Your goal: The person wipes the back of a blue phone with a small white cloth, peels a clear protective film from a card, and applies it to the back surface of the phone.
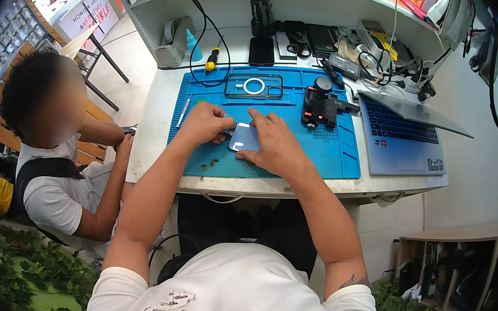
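Note:
A smartphone (243, 140) with a shiny blue-grey face lies on the blue repair mat (336, 147). My right hand (281, 145) steadies it, thumb at the near edge and fingers at the far edge. At the phone's upper left side my left hand (204, 124) is closed in a pinch; whatever is between its fingertips is too small to make out. Beyond both hands lies a clear phone case (254, 87) with a white ring and dark rim. A slim metal tool (184, 113) rests left of my left hand, with a small green piece near it.
A black clamp-like device (321, 105) stands right of the case, beside an open laptop (404, 142). A yellow-black screwdriver (212, 59), blue bottle (193, 44), dark phone (261, 51) and tangled cables (376, 62) sit at the back. A person (58, 158) sits at the left.

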Motion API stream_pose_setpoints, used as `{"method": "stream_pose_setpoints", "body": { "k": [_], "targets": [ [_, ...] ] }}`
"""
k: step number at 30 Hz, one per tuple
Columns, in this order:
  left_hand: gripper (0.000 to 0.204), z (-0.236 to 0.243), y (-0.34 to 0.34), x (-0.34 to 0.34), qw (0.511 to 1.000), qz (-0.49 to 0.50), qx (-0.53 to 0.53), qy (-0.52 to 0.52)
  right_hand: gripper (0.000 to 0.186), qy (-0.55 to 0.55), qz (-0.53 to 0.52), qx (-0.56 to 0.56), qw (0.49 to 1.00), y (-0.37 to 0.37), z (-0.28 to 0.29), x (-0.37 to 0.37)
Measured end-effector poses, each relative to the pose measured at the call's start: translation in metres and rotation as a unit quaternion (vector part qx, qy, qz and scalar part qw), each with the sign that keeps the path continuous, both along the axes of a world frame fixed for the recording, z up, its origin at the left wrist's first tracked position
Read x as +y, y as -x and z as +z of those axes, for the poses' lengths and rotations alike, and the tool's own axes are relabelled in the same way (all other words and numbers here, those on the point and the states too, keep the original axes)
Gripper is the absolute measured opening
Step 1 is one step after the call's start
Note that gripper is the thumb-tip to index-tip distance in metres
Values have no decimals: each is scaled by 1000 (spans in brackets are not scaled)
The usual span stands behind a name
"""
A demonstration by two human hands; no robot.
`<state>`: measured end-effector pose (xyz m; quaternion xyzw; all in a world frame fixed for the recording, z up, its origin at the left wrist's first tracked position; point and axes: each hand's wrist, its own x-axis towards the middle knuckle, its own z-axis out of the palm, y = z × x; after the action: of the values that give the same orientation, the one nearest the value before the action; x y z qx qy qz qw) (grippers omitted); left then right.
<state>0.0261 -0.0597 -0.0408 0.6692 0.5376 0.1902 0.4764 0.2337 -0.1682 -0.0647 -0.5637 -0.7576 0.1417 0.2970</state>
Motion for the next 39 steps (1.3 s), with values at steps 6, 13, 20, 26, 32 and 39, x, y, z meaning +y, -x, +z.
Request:
{"method": "stream_pose_setpoints", "body": {
  "k": [6,13,20,26,32,39],
  "targets": [
    [30,2,-1,-3,1000,6,20,-3,106,35,4,8,999,1,5,0],
    [29,1,-2,-3,999,6,29,-13,107,38,0,11,999,0,5,-1],
    [28,11,-11,-10,995,0,79,-62,107,42,-2,11,999,-1,6,-1],
    [31,24,-20,-16,984,-11,157,-86,109,-14,-4,15,1000,0,-6,0],
    [29,22,-30,-19,939,-54,276,-198,110,-11,-9,20,1000,0,-8,1],
    [26,22,-25,-12,967,-39,223,-116,107,-6,3,16,1000,-2,1,-1]
  ]
}}
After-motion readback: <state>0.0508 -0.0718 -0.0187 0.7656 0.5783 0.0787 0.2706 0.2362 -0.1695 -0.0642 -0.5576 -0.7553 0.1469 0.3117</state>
